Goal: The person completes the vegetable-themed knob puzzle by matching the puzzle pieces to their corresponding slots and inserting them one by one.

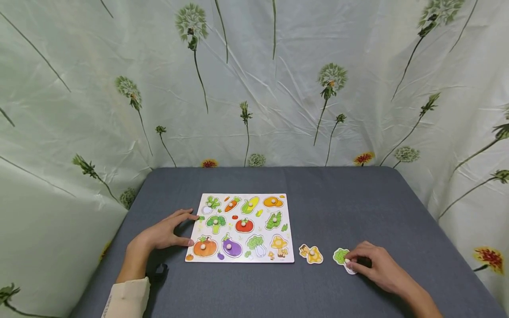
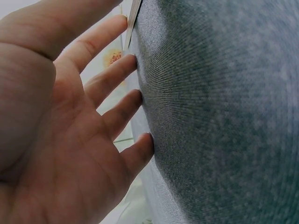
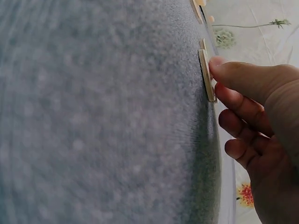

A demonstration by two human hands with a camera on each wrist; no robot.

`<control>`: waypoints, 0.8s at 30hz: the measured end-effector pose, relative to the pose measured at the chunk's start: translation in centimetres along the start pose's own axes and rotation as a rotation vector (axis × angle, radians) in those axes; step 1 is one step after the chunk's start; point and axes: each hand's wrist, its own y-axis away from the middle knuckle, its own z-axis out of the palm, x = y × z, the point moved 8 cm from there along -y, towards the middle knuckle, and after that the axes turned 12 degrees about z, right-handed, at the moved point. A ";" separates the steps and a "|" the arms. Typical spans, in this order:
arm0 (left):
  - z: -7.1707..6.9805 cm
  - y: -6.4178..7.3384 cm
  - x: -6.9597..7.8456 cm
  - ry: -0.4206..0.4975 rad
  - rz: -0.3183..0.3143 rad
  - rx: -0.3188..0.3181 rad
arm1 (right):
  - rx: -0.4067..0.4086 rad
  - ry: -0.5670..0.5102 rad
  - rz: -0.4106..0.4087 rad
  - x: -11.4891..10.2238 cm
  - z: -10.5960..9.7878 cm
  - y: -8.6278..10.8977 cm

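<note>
A white peg puzzle board (image 1: 240, 224) with pictures of vegetables lies flat on the table. My left hand (image 1: 164, 230) is spread at its left edge, thumb and fingertips right at the rim. The left wrist view shows those fingers (image 2: 110, 81) fairly straight, close over the cloth. To the right of the board, my right hand (image 1: 375, 264) pinches the knob of a bok choy puzzle piece (image 1: 340, 256) between thumb and fingers. In the right wrist view the piece (image 3: 205, 77) appears edge-on, low over the cloth. A mushroom puzzle piece (image 1: 311, 254) lies between the board and that hand.
Knobbed pieces such as the tomato (image 1: 244, 225) and eggplant (image 1: 232, 247) sit in the board. The bok choy picture (image 1: 256, 245) and mushroom picture (image 1: 279, 245) on it have no knobs. A dark grey cloth (image 1: 338, 203) covers the table. Behind hangs a floral curtain (image 1: 278, 97).
</note>
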 end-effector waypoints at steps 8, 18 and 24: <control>0.0 0.1 0.0 0.006 -0.002 -0.002 | 0.010 0.069 0.035 -0.8 0.0 -1.6; 0.0 -0.1 -0.2 0.010 0.002 -0.004 | -0.037 0.079 0.075 -2.4 1.3 -4.6; -0.1 -0.1 -0.3 0.008 0.021 0.003 | -0.071 0.031 0.052 -3.7 2.5 -6.1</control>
